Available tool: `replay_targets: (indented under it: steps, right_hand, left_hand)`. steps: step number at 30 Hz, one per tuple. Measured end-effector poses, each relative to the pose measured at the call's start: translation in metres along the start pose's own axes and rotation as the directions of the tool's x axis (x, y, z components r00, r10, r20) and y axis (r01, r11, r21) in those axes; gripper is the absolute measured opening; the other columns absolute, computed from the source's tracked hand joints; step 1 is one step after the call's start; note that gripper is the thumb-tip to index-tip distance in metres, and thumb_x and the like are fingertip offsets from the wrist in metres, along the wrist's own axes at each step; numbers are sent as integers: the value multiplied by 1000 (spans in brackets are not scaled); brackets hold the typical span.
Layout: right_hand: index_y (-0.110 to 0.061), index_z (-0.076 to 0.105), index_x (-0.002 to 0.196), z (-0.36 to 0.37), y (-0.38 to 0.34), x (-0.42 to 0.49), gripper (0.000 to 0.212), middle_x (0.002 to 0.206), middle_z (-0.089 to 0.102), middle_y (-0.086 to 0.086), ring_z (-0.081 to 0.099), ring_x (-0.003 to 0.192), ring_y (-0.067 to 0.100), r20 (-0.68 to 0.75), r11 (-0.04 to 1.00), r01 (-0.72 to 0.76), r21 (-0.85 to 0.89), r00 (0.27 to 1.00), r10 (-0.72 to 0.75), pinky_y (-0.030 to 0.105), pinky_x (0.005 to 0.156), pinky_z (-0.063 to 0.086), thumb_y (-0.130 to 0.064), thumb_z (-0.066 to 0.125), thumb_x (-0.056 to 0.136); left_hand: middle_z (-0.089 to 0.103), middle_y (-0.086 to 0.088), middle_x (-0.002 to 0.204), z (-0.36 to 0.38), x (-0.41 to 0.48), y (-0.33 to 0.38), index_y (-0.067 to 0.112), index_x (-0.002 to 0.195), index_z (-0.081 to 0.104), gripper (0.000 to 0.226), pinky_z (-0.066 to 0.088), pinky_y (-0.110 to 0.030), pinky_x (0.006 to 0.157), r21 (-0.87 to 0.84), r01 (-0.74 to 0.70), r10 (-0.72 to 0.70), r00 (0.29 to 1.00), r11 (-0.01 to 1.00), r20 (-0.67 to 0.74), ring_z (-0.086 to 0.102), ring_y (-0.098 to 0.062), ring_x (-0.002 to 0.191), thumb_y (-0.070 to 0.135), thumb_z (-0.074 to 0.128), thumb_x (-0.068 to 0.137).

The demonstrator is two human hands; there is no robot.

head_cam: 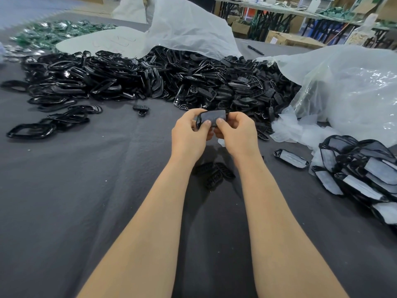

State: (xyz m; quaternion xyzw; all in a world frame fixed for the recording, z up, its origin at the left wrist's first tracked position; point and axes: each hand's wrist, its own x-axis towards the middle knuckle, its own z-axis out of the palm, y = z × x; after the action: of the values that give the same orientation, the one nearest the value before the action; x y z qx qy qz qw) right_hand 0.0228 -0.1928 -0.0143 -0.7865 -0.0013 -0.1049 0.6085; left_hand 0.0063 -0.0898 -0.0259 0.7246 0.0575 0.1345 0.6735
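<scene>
1. Two hands are on one small thing. My left hand [190, 134] and my right hand [236, 132] both hold a black plastic piece [212, 118] up in the air, above the bench [86, 190] and just in front of the big black heaps.
2. My fingers [207, 124] are curled round it. Both thumbs press on its flat grey top, and the other fingers hold it from below.
3. I think this is the joining step. I am pushing the grey-topped part into its black shell so the two sit tight.
4. Next I think it needs an even squeeze from both thumbs, all round the edge, so no corner stands up. Too hard a push on one side could make it tilt.
5. After that it likely goes to the pile of done pieces [365, 173] at my right, which show the same grey tops. One done piece [291, 158] lies alone near that pile.
6. More parts wait.
   - A heap of black ring frames [75, 78] is at my left.
   - A heap of small button pieces [225, 87] spills from a white bag [189, 29].
   - Three button pieces [214, 174] lie on the bench under my wrists.
7. I can read no writing. The held piece shows no brand or label. The cardboard boxes [285, 39] far off have marks, but they are too small and blurry to read.
</scene>
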Motion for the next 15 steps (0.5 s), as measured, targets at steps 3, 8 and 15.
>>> replay_targets:
  steps: [3,8,15]
  right_hand:
    - [-10,57,92,0,1,0,3,76,64,0,63,64,6,-3,1000,-8,28,1000,8,13,59,52,-7,58,92]
    - [-13,61,91,-1,1,0,4,75,67,-2,64,60,2,17,988,-72,136,997,71,18,61,55,-10,59,92]
    - [-7,64,89,-1,2,3,9,83,66,7,63,69,15,-13,950,-140,280,989,149,28,73,56,-10,57,94]
  left_hand:
    - [68,-1,80,0,1,-1,31,106,55,24,58,-28,78,-22,7,-7,1000,1000,2,65,-1,63,10,58,95]
    - [68,-1,80,-1,2,-1,33,102,58,26,58,-32,81,-48,15,-14,1000,999,11,66,-1,63,9,58,94]
    - [65,4,77,-1,0,1,38,94,57,31,57,-23,75,-96,-5,11,998,995,67,66,0,63,7,58,94]
